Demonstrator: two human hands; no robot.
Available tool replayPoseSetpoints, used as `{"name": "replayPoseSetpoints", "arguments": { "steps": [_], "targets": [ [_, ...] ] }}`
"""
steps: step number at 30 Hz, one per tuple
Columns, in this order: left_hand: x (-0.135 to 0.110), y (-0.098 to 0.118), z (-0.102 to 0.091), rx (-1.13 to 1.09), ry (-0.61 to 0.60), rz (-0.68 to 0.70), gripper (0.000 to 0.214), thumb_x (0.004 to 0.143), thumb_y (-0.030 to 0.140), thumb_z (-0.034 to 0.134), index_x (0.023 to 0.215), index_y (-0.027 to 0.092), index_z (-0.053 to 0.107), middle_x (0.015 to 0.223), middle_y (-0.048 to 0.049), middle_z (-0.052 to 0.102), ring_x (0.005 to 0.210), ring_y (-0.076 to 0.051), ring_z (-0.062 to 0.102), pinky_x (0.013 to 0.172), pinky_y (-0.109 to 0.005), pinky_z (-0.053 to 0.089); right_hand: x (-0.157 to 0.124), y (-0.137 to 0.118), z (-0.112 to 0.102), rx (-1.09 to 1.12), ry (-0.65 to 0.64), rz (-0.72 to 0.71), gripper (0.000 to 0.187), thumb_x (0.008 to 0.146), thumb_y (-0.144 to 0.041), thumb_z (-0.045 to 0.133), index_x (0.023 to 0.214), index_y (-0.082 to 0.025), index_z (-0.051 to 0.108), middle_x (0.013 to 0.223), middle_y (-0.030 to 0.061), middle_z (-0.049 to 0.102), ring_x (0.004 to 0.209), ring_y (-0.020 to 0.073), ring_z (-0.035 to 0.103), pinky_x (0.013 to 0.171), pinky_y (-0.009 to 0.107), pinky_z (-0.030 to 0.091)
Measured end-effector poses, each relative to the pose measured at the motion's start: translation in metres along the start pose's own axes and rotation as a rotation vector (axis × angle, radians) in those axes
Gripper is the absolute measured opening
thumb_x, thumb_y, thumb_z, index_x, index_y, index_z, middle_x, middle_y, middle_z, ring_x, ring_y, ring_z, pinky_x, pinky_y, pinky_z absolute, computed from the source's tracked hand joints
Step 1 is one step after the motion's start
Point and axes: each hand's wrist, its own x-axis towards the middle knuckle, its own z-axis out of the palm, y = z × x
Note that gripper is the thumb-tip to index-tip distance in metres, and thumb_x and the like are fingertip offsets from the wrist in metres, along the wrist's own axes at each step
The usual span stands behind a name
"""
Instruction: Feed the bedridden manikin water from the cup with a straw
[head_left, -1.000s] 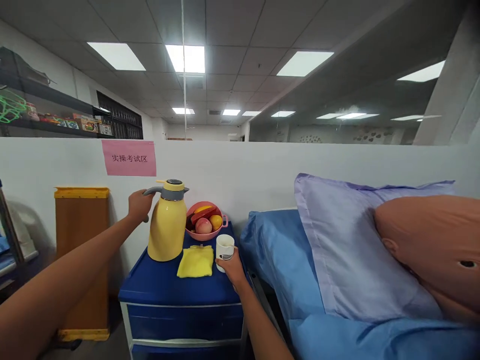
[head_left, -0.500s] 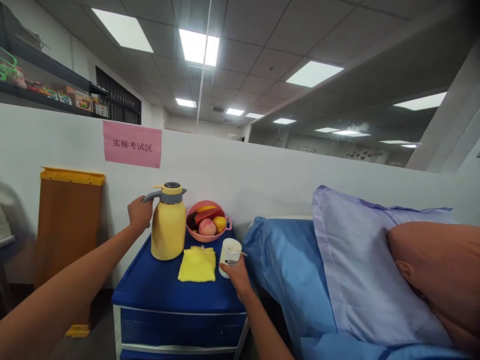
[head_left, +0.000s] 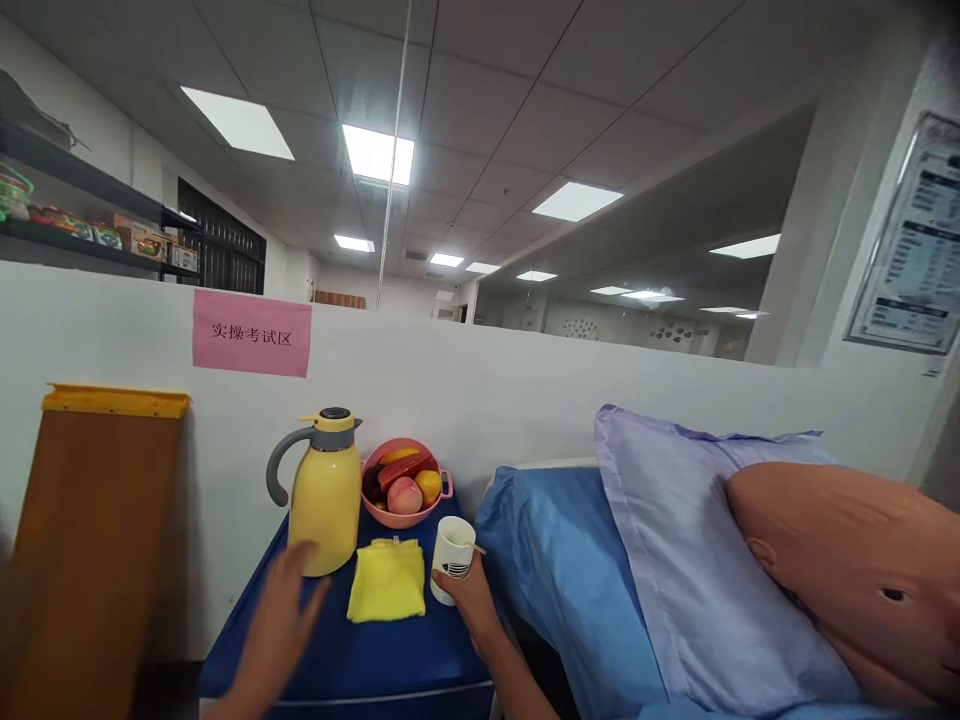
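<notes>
My right hand (head_left: 471, 598) is wrapped round a white paper cup (head_left: 453, 545) at the right edge of the blue bedside cabinet (head_left: 375, 660). A thin stick or straw (head_left: 474, 547) leans out over the cup's rim. My left hand (head_left: 279, 622), a little blurred, is off the handle with thumb and fingers apart, in front of the yellow thermos jug (head_left: 327, 510). The jug stands upright, its grey handle facing left. Between jug and cup lies a folded yellow cloth (head_left: 388, 582). Behind it sits a pink basket (head_left: 444, 484) of fruit, including a peach (head_left: 405, 495).
A bed with blue bedding (head_left: 544, 540) adjoins the cabinet on the right. On its lilac pillow (head_left: 645, 530) rests a manikin's head (head_left: 832, 560). A brown board (head_left: 97, 540) leans on the white partition (head_left: 450, 375) at left, near a pink sign (head_left: 252, 333).
My left hand has let go of the jug's handle and moved down in front of the jug. My right hand still holds the cup. The view has tilted up and turned right.
</notes>
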Motion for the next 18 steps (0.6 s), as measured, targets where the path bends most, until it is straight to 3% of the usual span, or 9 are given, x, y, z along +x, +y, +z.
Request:
{"name": "replayPoseSetpoints", "arguments": {
  "steps": [2,3,6,9,13,15,18],
  "targets": [
    [-0.029,0.010,0.029,-0.014,-0.317,0.100,0.046,0.083,0.040,0.046,0.128,0.031,0.047,0.138,-0.0044,0.049,0.131,-0.022,0.042,0.113,-0.036,0.032,0.000,-0.001,0.000,0.018,0.014,-0.013,0.065,0.057,-0.034,0.079,0.112,-0.018,0.050,0.102,0.0078,0.069,0.095,0.0267,0.066,0.085,0.037,0.052],
    [-0.036,0.019,0.042,-0.002,-0.398,0.123,0.053,0.080,0.038,0.050,0.132,0.031,0.045,0.145,-0.0024,0.042,0.135,-0.022,0.037,0.115,-0.036,0.030,0.000,-0.001,0.000,0.024,0.021,-0.017,0.063,0.059,-0.036,0.078,0.113,-0.019,0.049,0.102,0.0072,0.069,0.094,0.0262,0.066,0.084,0.037,0.052],
    [-0.030,0.050,0.070,0.062,-0.554,0.148,0.076,0.071,0.038,0.058,0.142,0.021,0.035,0.155,-0.0035,0.024,0.144,-0.023,0.018,0.118,-0.038,0.021,-0.002,-0.002,0.000,0.019,0.051,-0.020,0.057,0.063,-0.038,0.075,0.112,-0.021,0.050,0.100,0.0056,0.069,0.093,0.0255,0.066,0.084,0.036,0.052],
    [-0.010,0.066,0.083,0.147,-0.687,0.157,0.080,0.070,0.043,0.058,0.142,0.016,0.036,0.154,-0.0081,0.026,0.144,-0.025,0.017,0.118,-0.043,0.017,-0.005,-0.004,0.002,-0.003,0.081,-0.018,0.059,0.055,-0.032,0.077,0.108,-0.021,0.054,0.092,0.0046,0.069,0.087,0.0266,0.066,0.083,0.038,0.051],
    [0.000,0.059,0.083,0.251,-0.633,0.128,0.057,0.077,0.021,0.043,0.134,0.019,0.048,0.146,-0.0077,0.042,0.136,-0.021,0.037,0.112,-0.040,0.029,-0.018,-0.008,0.000,-0.010,0.082,-0.018,0.061,0.045,-0.030,0.079,0.102,-0.021,0.059,0.085,0.0038,0.070,0.083,0.0281,0.066,0.081,0.040,0.052],
    [-0.004,0.054,0.077,0.272,-0.585,0.080,0.055,0.078,0.009,0.033,0.129,0.019,0.053,0.134,-0.0095,0.057,0.122,-0.021,0.054,0.103,-0.038,0.040,-0.031,-0.009,-0.007,0.006,0.070,-0.013,0.060,0.045,-0.037,0.080,0.099,-0.021,0.060,0.084,0.0049,0.071,0.082,0.0288,0.066,0.079,0.041,0.052],
    [-0.020,0.054,0.063,0.153,-0.555,-0.045,0.056,0.079,0.009,0.027,0.127,0.020,0.054,0.112,-0.0106,0.069,0.100,-0.023,0.066,0.088,-0.038,0.049,-0.054,-0.011,-0.027,0.046,0.054,0.008,0.061,0.047,-0.049,0.079,0.097,-0.020,0.060,0.086,0.0074,0.071,0.084,0.0299,0.066,0.080,0.042,0.052]
  ]
}}
